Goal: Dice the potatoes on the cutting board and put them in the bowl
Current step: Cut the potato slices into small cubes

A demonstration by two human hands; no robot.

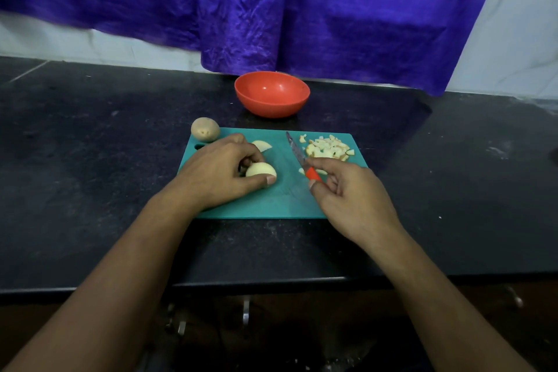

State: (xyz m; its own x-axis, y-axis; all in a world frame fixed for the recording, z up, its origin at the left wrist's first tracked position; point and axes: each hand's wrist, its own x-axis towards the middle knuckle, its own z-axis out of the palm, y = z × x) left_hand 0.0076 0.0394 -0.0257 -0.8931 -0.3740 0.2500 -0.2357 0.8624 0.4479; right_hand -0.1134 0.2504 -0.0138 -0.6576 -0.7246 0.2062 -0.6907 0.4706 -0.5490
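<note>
Beyond one board (271, 202), one red bowl (271, 106)

A dark, speckled stone tabletop (90, 166) runs right across the view, dusty in patches and catching a soft sheen toward the right. Behind it hangs a big crinkled purple cloth (302, 9), draped over most of the back wall and dropping to the tabletop's far edge in the middle. White wall tiles (519, 45) peek out on the right, and again in a strip at the left beneath the cloth. Under the tabletop's front lip it is dim, with a few small metal fittings (246, 309) glinting. The light is low overall.
</note>
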